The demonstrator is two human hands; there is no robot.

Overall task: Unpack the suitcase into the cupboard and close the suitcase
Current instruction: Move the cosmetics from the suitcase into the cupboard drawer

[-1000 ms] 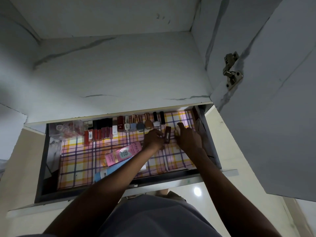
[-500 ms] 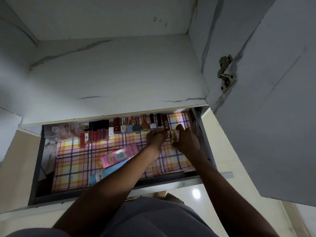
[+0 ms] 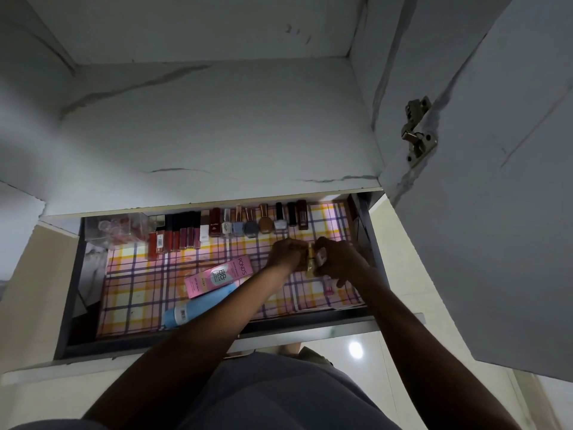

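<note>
In the open drawer (image 3: 71, 293), a blurred clear box (image 3: 119, 228) sits far left, a pink carton (image 3: 218, 276) hides part of a blue bottle (image 3: 186, 313), and the left hand (image 3: 286, 252) and right hand (image 3: 339, 262) together grip small yellowish items (image 3: 310, 259) too dim to identify.

The pink carton (image 3: 218, 276) lying in the drawer (image 3: 71, 293) reads "POND'S" along its far end and "BB+ CREAM" at its middle. The blue bottle (image 3: 198, 308) just beside the carton carries a barcode label, digits illegible. Markings on the small bottles behind the carton are too small to read.
</note>
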